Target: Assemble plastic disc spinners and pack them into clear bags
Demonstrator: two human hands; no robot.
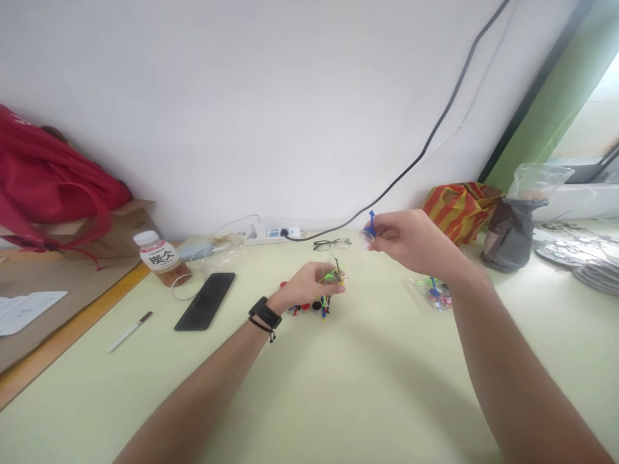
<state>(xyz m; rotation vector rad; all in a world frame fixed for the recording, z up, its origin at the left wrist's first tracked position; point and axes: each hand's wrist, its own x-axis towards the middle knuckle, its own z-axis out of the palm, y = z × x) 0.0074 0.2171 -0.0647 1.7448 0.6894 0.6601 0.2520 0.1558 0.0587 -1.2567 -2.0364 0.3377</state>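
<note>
My right hand [406, 241] is raised over the table, thumb and fingers pinching a small blue plastic piece [372, 219] with an arrow-shaped tip that points up. Something pale or clear shows just below it, too small to name. Lower and to the left, my left hand [309, 283] is closed around small green and yellow plastic pieces [333, 277], partly hidden by the fingers. Under that hand lie several small coloured parts [316, 305] in red, black and blue. Right of them, a clear bag [438, 296] of coloured pieces is partly covered by my right forearm.
A phone [206, 301], a pen [130, 331] and a drink bottle [162, 258] are on the left. Eyeglasses [331, 244] and a power strip [271, 236] lie near the wall. A striped bag [459, 209] and a grey bag [510, 235] stand at right.
</note>
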